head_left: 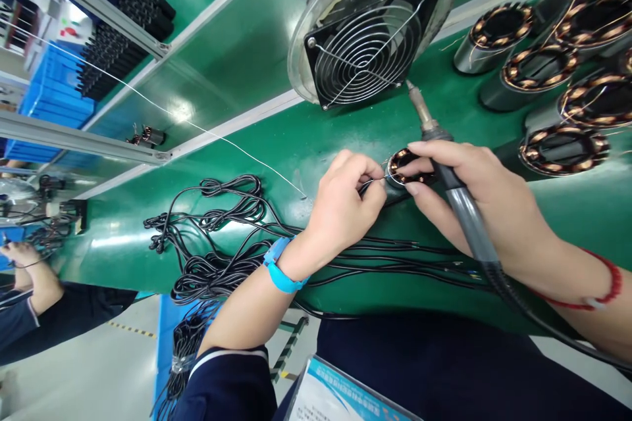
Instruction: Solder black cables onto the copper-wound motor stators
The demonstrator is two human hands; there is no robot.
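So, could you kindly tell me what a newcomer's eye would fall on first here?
Probably the fan with its round wire guard, at the top just right of centre. Next, perhaps, the copper-topped cylinders crowded at upper right, and the soldering iron in the right hand, its tip pointing up toward the fan. Black cables lie tangled on the green table, left of centre.

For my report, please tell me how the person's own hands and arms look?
The left hand and right hand wear no gloves. A bright blue wristband is on the left, a red bracelet with a pale bead on the right. The left sleeve is short, dark navy, edged with white; the right is out of view.
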